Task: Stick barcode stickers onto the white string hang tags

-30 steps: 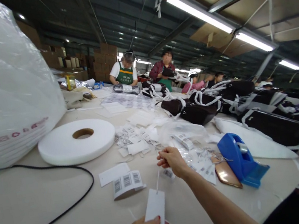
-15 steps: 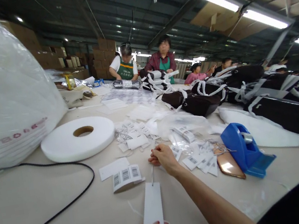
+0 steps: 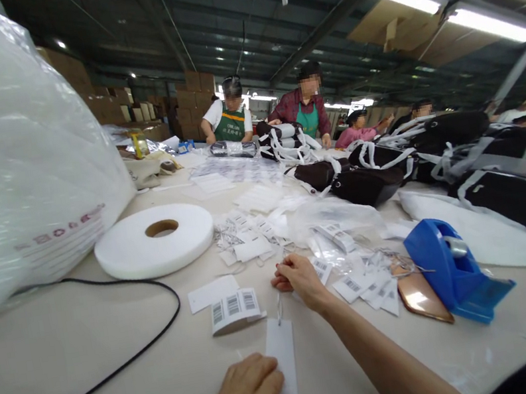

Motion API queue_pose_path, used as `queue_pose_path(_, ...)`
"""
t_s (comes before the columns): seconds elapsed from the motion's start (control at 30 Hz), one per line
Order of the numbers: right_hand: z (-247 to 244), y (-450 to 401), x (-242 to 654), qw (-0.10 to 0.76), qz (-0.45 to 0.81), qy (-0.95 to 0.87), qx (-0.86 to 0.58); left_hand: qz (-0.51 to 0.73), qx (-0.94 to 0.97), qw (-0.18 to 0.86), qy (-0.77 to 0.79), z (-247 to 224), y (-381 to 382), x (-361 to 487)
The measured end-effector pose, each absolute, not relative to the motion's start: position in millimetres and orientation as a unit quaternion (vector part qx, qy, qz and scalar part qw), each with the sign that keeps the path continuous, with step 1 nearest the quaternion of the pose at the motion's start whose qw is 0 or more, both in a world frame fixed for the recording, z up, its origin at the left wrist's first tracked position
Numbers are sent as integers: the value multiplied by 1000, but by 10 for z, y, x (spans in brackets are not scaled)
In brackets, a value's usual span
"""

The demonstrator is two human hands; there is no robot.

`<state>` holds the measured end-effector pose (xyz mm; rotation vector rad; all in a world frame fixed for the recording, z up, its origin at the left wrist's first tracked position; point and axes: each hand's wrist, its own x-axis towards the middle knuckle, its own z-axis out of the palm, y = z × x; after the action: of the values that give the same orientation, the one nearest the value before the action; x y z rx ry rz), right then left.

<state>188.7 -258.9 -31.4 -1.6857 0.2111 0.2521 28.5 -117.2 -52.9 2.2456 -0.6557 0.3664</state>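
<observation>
A blank white hang tag (image 3: pixel 286 361) lies at the near middle of the table, its string (image 3: pixel 278 305) running up from the top end. My left hand (image 3: pixel 248 391) is closed over the tag's left edge, back of the hand upward, partly hiding it. Farther up, my right hand (image 3: pixel 300 279) pinches the string's far end between thumb and fingers. To the left are a curled strip of barcode stickers (image 3: pixel 234 309) and another blank tag (image 3: pixel 212 293). Barcoded tags (image 3: pixel 366 287) with strings lie right of my right hand.
A white tape roll (image 3: pixel 156 255) and black cable (image 3: pixel 165 334) lie left, by a large plastic bag (image 3: pixel 38 181). At right are a blue tape dispenser (image 3: pixel 451 266), a phone (image 3: pixel 422 298) and black bags (image 3: pixel 520 201). Two co-workers in green aprons stand across the table.
My left hand has turned from palm up beneath the tag's near end to back up over its left edge. My right hand keeps its pinch on the string. The view has shifted slightly left.
</observation>
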Motion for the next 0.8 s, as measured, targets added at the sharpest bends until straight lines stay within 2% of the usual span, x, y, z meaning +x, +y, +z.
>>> queue_pose_path(0.03,-311,-2591,1884,653,109,90,-744,153,891,320,-282,-503,-1166,323)
queue_pose_path(0.1,-301,-2603,1894,653,100,85,-746,129,900,276,-310,-440,-1144,382)
queue_pose_path(0.3,-231,-2803,2003,634,-37,85,-768,-27,868,360,-341,-291,-995,587)
queue_pose_path(0.43,-188,-2921,1892,586,-139,59,-796,-74,867,375,-319,-326,-955,668)
queue_pose_path(0.63,-160,-2706,1458,540,-36,-122,-832,-26,859,376,-348,-396,-964,657)
queue_pose_path(0.73,-147,-2574,1394,466,9,-225,-855,29,849,376,-371,-438,-966,662)
queue_pose_path(0.8,-142,-2509,1418,400,22,-270,-876,113,832,381,-387,-471,-956,672)
